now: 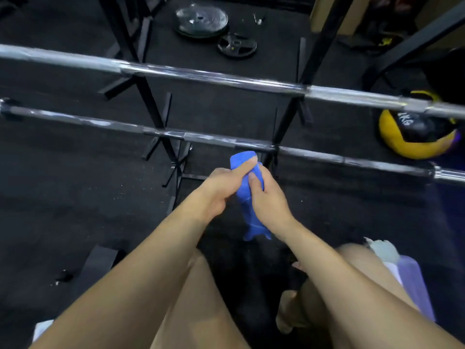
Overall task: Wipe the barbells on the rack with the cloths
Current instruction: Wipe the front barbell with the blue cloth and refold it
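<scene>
Blue cloth [247, 187] bunched lengthwise, gripped by left hand [221, 190] and right hand [269, 197], 2 closed grips, probably readying it for lower barbell [214, 141].

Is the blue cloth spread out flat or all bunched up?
Bunched up. The blue cloth is gathered into a long roll, gripped between the left hand and the right hand, with its end hanging below.

Two barbells: upper barbell [214, 78], lower barbell [206, 139]. One blue cloth [247, 187], plus one pale cloth [383, 249] at lower right. Two hands: left hand [221, 187], right hand [268, 197]. Two weight plates: large plate [201, 20], small plate [237, 45]. One yellow ball [417, 132].
</scene>
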